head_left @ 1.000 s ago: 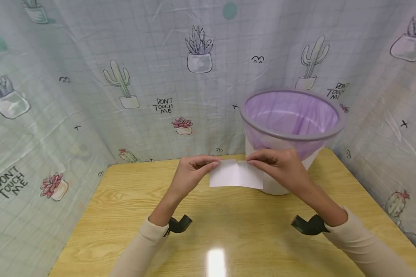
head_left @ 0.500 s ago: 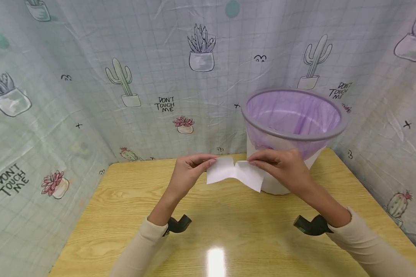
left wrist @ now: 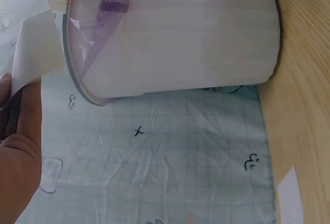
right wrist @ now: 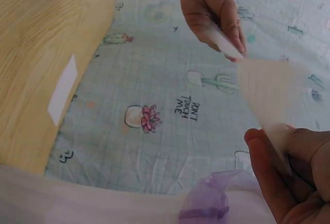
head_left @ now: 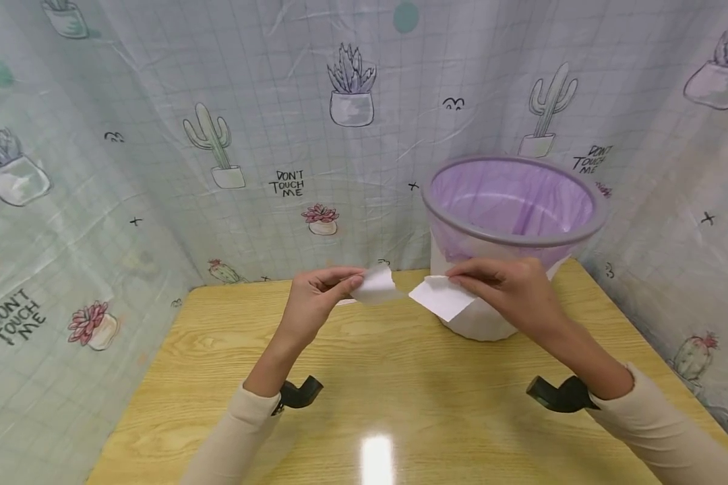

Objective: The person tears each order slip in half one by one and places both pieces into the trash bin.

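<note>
My left hand (head_left: 308, 306) pinches a small piece of white paper (head_left: 376, 284) between thumb and fingers, above the table. To its right, my right hand (head_left: 518, 293) pinches a second piece of white paper (head_left: 441, 296) in front of the bin. A gap separates the two pieces, and their facing edges look uneven. In the right wrist view, faint ruled lines show on the right-hand piece (right wrist: 265, 82), which is blurred. The left wrist view has the left-hand piece (left wrist: 37, 49) curving up from the fingers.
A white bin (head_left: 479, 322) with a purple liner (head_left: 509, 195) and a grey rim stands at the table's back right. Another white paper (right wrist: 63, 90) lies on the wooden table (head_left: 449, 411) near its back edge. A cactus-print curtain (head_left: 255, 87) encloses the back and sides.
The single sheet held between both hands has torn from its top edge into two pieces. My hands have moved apart, the left one leftward and the right one rightward.
</note>
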Tool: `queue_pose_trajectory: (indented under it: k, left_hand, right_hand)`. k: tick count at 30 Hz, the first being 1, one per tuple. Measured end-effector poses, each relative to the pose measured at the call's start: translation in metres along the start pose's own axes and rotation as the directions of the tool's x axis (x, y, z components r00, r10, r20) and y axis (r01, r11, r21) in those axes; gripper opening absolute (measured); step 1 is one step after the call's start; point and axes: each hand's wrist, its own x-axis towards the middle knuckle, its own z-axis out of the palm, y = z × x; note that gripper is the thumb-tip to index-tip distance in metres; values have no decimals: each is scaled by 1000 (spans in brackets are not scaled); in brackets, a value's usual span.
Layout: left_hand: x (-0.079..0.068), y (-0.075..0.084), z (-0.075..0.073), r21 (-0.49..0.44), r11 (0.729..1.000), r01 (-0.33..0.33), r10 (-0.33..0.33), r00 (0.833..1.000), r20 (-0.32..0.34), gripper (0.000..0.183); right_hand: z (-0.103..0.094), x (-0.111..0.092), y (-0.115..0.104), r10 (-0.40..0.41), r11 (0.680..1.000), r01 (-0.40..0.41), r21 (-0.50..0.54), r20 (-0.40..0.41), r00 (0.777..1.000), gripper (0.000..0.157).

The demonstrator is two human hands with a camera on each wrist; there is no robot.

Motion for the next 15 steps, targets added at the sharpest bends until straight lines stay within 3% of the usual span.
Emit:
queue_pose_trajectory:
  k: [5,10,15]
  left_hand:
    - [0,4,-9,15,1000,-10,10,999,-38,22]
    - [2,7,-14,47,999,-5,5,1000,-15,22]
    - [4,13,-15,131,991,-29,28,1000,14,20]
  right_hand:
    - [-8,3,-1,18,1000,-18,13,-8,1000,30]
    - [-19,4,-5,15,1000,-15,14,-22,1000,33]
    - [-29,7,-8,-1,999,0,-49,-10,1000,34]
